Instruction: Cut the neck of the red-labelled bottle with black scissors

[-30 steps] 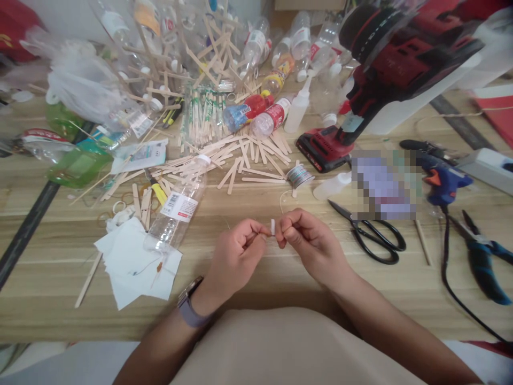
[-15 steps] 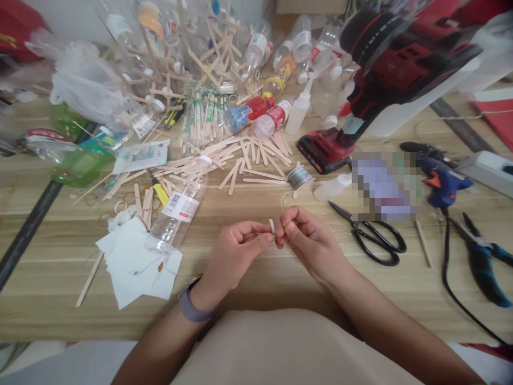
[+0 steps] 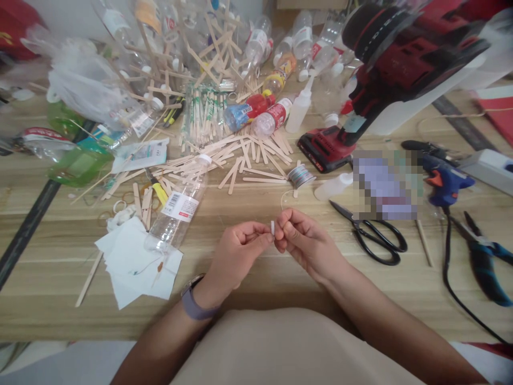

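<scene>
My left hand is closed, with thumb and forefinger pinching a small white plastic ring seen nearly edge-on. Close beside it, my right hand pinches a thin thread, its fingertips almost touching the ring. That thread loops up towards a spool of thread lying on its side beyond my right hand. The thread's end is too fine to make out between the fingers. To the right of my right hand lie black-handled scissors, and a clear plastic bottle lies to the left of my left hand.
Loose wooden sticks spread behind the hands, with many bottles further back. A red cordless drill stands at the right, near a blue glue gun and pliers. White paper sheets lie at the left.
The white ring has turned a little more upright between my left fingertips. My hands have come slightly closer together; the things on the table stay put.
</scene>
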